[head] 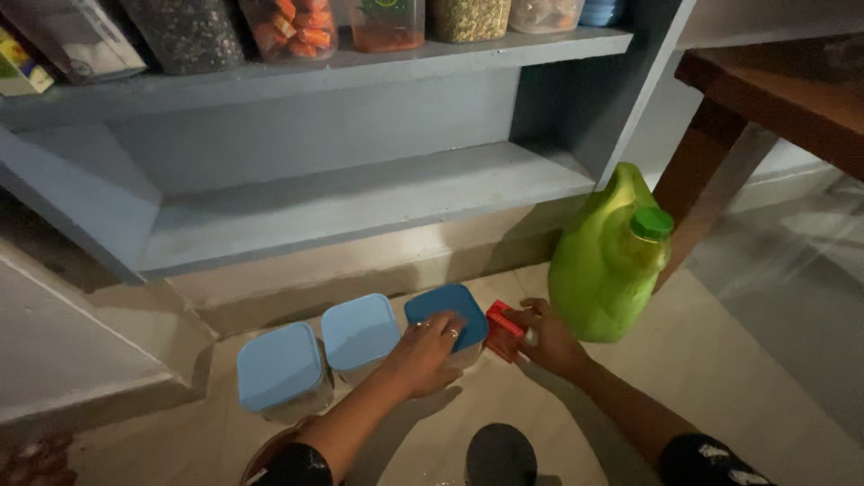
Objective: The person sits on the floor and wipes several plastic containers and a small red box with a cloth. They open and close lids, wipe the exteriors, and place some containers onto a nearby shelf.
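Three clear square containers with blue lids stand in a row on the tiled floor. My left hand (428, 353) grips the rightmost container (443, 308) from above, fingers curled over its lid. The middle container (359, 330) and the left container (280, 367) stand untouched beside it. My right hand (545, 340) holds a small red packet (504, 327) just right of that container, close to a large green jug (608, 261) with a green cap.
A grey shelf unit (360, 200) has a bare lower shelf; the upper shelf carries several jars of dry goods (297, 27). A brown wooden table (783, 90) stands at right. A dark round lid (500, 455) lies near the bottom edge.
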